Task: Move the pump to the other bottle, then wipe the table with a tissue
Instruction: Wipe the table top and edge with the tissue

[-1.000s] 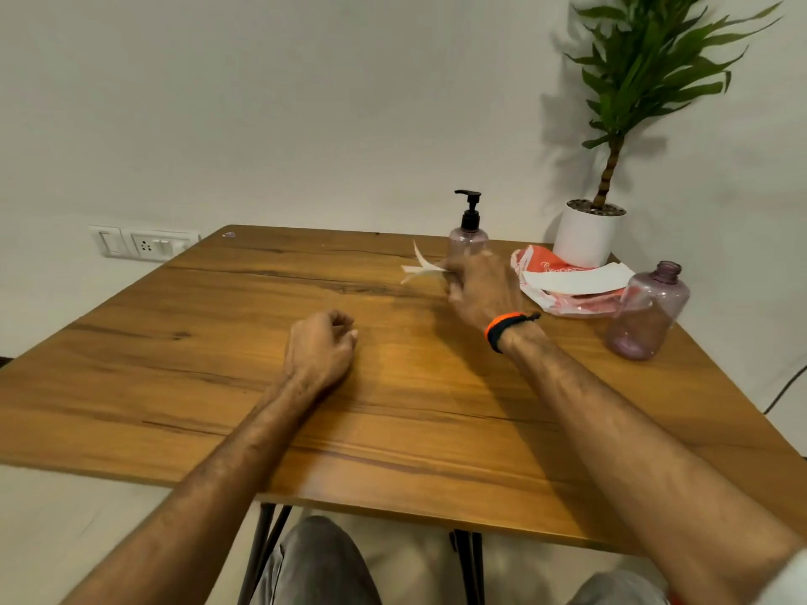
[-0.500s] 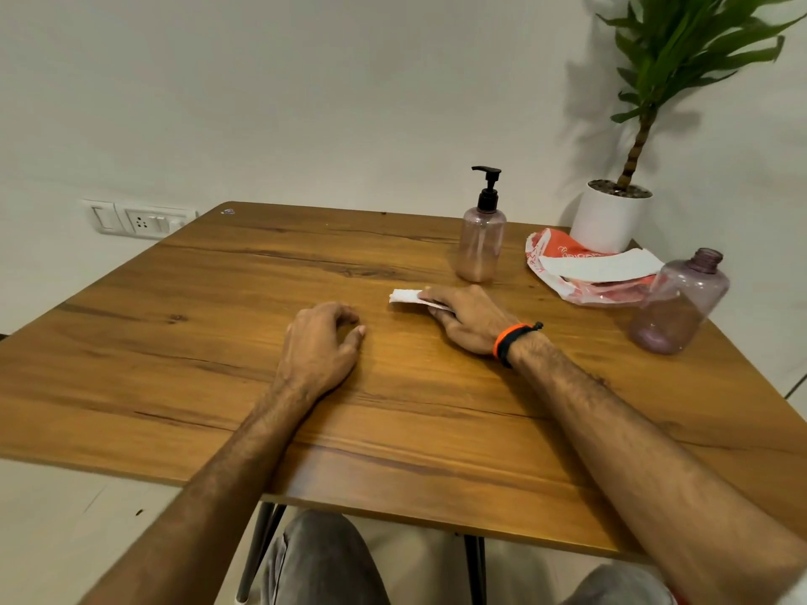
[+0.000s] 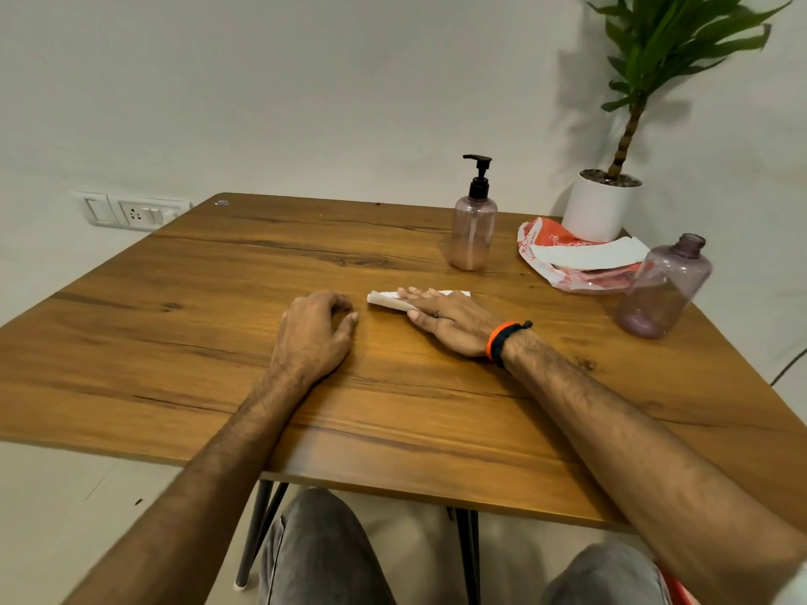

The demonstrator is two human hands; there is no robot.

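The fingers (image 3: 421,295) of the right hand (image 3: 454,323) lie straight, grasping nothing, pressing the folded tissue (image 3: 383,299) flat on the desk (image 3: 218,342). The tissue has slid slightly left since a moment ago. The left hand (image 3: 314,331) rests loosely curled and empty. The pump (image 3: 479,179) sits on the far bottle (image 3: 471,240).

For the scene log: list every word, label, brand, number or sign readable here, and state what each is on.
Nothing can be quoted with confidence.
Tissue packet: white lettering on the orange wrapper, too blurred to read.
Small sticker at the far left corner of the table: too small to read.
Pump bottle, open bottle and switch plate: no text shows.
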